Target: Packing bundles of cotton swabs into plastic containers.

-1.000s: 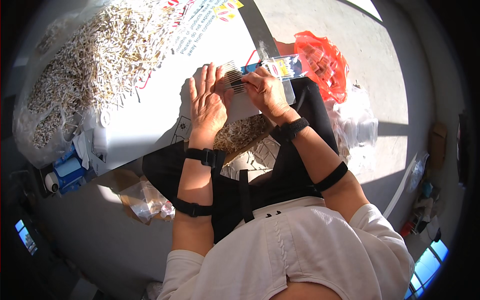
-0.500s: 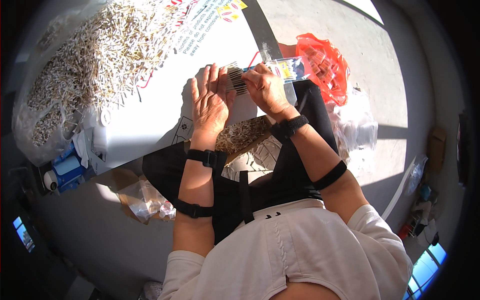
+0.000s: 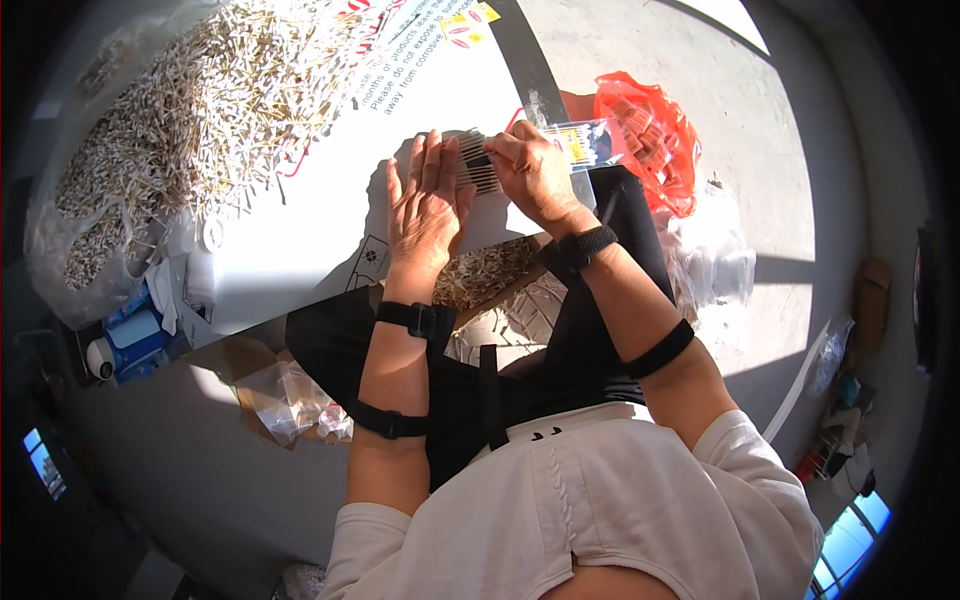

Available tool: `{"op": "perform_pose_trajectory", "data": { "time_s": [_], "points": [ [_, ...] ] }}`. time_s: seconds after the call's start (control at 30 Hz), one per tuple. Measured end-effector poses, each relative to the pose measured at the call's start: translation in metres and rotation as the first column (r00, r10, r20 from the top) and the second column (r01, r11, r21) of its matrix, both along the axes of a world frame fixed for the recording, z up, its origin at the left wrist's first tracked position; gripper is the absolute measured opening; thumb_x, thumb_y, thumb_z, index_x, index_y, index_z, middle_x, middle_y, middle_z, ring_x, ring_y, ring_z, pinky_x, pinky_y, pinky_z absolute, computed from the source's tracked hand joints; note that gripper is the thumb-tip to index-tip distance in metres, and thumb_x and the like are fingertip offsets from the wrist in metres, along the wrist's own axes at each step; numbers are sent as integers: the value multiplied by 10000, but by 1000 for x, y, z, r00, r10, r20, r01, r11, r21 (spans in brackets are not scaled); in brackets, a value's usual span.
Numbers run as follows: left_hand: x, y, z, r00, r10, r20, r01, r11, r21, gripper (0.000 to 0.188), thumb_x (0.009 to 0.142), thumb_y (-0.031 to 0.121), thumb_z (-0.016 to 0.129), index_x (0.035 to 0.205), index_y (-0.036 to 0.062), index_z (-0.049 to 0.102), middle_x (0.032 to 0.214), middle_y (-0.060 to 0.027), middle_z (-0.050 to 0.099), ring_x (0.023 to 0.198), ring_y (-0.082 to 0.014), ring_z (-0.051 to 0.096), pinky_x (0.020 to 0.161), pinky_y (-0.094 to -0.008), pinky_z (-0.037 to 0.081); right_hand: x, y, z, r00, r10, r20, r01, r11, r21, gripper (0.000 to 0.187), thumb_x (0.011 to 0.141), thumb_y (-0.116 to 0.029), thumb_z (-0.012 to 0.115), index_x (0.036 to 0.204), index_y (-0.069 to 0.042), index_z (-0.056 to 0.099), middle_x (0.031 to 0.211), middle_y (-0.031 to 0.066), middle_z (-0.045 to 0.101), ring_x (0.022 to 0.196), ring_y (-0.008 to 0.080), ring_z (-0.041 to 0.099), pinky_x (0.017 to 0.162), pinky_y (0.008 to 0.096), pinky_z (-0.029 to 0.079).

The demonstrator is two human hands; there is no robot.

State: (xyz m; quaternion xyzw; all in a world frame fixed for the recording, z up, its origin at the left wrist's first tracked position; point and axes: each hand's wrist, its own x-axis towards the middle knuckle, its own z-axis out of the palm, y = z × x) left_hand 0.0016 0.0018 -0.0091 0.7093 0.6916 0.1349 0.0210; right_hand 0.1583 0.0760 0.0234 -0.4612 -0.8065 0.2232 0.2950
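Note:
A row of thin sticks, looking like cotton swabs point(image 3: 480, 172), lies side by side on the white board between my hands. My left hand point(image 3: 428, 212) rests flat at the left end of the row, fingers stretched out. At the row's right end, my right hand point(image 3: 538, 178) has its fingers curled in a pinch. What they grip is hidden. Just beyond its knuckles lies a clear plastic packet point(image 3: 606, 142) with a yellow label and light sticks showing inside.
A big heap of loose cotton swabs point(image 3: 210, 110) in clear plastic covers the board's left side. Small yellow labels point(image 3: 468, 24) lie at the far edge. On the right are a red plastic bag point(image 3: 650, 140) and clear bags point(image 3: 712, 265). More swabs point(image 3: 485, 272) sit below the board's near edge.
Both hands stay almost in place over the swabs. The right fingers have shifted slightly, and the blue bit beside them no longer shows. The view has moved a little.

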Motion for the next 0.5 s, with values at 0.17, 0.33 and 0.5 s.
{"op": "perform_pose_trajectory", "data": {
  "time_s": [0.17, 0.33, 0.5],
  "points": [
    [-2, 0, -1, 1000, -17, 23, 17, 1000, -16, 620, 999, 399, 412, 1539, 138, 256, 1598, -85, 239, 1481, -258, 207, 1183, -555, 112, -2, 1, -1, 1000, 1, 27, -1, 1000, -12, 109, 846, -101, 623, 892, -92, 722, 854, 108, 617, 777, 309, 653, 686, 395, 538],
    [1, 0, 2, 1000, -8, 8, 8, 1000, 3, 606, 985, 389, 467, 1513, 128, 325, 1590, -74, 268, 1474, -250, 233, 1194, -540, 118, 1, 0, -5, 1000, 14, 27, -14, 1000, -9, 112, 838, -94, 624, 892, -87, 722, 860, 110, 620, 782, 310, 652, 688, 396, 540],
    [0, -1, 2, 1000, -7, 24, 6, 1000, 17, 598, 988, 389, 458, 1511, 127, 329, 1588, -73, 271, 1474, -253, 232, 1194, -542, 115, 2, -4, -8, 999, 36, -27, -36, 999, 20, 123, 803, -58, 664, 914, -59, 718, 812, 112, 617, 744, 304, 640, 657, 377, 520]
  ]
}}
